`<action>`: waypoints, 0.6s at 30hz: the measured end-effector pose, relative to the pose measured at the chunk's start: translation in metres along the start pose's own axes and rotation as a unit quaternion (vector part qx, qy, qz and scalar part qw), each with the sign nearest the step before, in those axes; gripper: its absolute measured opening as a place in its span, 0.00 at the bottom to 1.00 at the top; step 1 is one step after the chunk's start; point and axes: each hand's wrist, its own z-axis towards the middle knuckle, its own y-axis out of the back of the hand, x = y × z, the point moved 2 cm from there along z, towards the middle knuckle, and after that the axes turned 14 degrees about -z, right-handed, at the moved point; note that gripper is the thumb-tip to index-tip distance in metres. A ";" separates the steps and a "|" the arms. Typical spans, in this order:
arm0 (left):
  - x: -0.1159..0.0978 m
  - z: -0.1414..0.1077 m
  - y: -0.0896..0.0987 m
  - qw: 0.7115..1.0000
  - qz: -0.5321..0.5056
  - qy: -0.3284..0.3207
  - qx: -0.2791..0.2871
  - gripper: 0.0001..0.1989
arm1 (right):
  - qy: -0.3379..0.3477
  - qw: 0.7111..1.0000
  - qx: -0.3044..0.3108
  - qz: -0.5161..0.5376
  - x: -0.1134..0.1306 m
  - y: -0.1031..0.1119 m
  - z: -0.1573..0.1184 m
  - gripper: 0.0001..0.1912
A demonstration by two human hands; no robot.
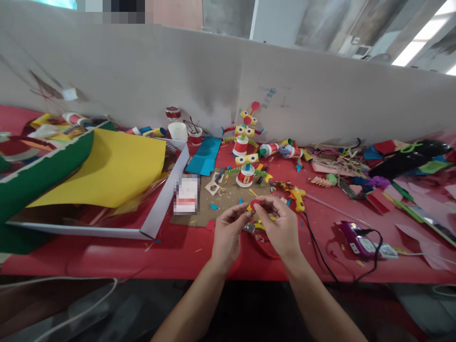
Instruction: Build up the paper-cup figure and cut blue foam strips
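Note:
My left hand [228, 232] and my right hand [281, 228] meet over the front of the table, both with fingers pinched. Between their fingertips is a small red paper disc [255, 204], and a bit of yellow shows at its left side. Just beyond the hands stands a paper-cup figure [245, 175] with green spring arms and a yellow head with eyes. Behind it are two similar figures, the nearer one with a red cup body [241, 146], each topped by a red disc. Below my fingers lie scissors [249, 228], partly hidden.
A brown cardboard mat [188, 220] with scraps lies under the front figure. To the right are a yellow glue gun [298, 198] and a purple power socket [356, 240] with cords. On the left, a white box [167, 190] holds yellow sheets. Blue paper [204, 156] lies behind the mat.

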 end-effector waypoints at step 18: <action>0.001 0.001 -0.002 1.000 -0.008 -0.013 0.006 0.12 | 0.062 0.994 -0.026 -0.084 0.006 0.001 0.001 0.07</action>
